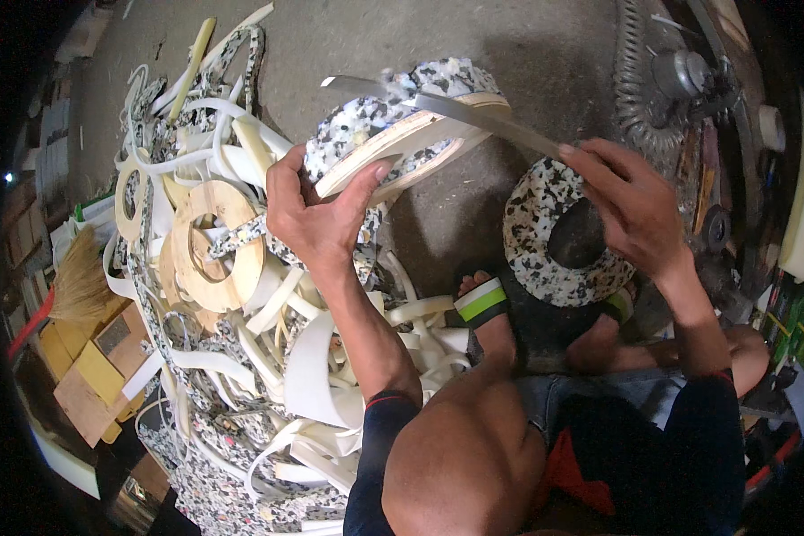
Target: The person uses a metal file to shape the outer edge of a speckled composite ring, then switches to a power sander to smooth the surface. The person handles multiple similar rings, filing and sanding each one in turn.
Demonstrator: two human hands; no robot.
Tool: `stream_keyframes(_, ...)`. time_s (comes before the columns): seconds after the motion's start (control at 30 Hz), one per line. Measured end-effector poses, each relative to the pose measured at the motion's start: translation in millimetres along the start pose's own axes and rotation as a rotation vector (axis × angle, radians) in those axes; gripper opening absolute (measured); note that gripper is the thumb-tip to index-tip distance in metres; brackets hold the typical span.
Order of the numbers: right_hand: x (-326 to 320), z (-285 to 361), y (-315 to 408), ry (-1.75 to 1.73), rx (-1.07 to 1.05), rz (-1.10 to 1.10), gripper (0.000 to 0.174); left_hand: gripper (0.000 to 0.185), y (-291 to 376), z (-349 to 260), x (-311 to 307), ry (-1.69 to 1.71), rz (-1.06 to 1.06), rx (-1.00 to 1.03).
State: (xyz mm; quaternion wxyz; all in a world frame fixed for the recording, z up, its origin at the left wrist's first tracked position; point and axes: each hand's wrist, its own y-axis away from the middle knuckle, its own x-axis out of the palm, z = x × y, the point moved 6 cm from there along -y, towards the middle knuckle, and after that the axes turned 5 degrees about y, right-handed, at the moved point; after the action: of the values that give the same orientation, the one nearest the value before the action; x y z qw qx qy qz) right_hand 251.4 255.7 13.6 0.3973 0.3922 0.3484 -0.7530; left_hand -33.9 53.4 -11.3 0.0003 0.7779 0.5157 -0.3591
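Observation:
My left hand (321, 211) grips a plywood ring (402, 151) faced with a thick layer of speckled rebonded foam (368, 120), held tilted above the floor. The thumb presses on the wooden face and the fingers wrap behind the foam. In my right hand (633, 201) is a long, narrow metal blade (489, 124). It crosses the upper edge of the ring, and its tip shows past the far side of the foam. Its handle end is hidden by my fingers. Below my right hand, a speckled foam ring (529, 234) stands on the floor by my sandalled feet.
A heap of white foam offcuts (321, 375) and speckled strips covers the floor at left, with a bare plywood ring (248, 268) on it. Further left are a straw broom (84, 281) and board pieces (97, 375). A coiled hose (633, 87) hangs at upper right.

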Motion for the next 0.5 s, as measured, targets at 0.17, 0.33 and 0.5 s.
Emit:
stream_keyframes(0.17,29,20,-37,-0.042,-0.03,-0.045,0.049,0.076,1,0,-2,0.007,0.001,0.046)
stream_keyframes(0.33,23,5,0,-0.051,0.054,0.004,0.05,0.077,3,19,-13,-0.057,-0.021,-0.013)
stream_keyframes(0.5,9,-27,37,-0.119,0.239,-0.017,0.05,0.082,6,44,-28,0.141,-0.057,-0.114)
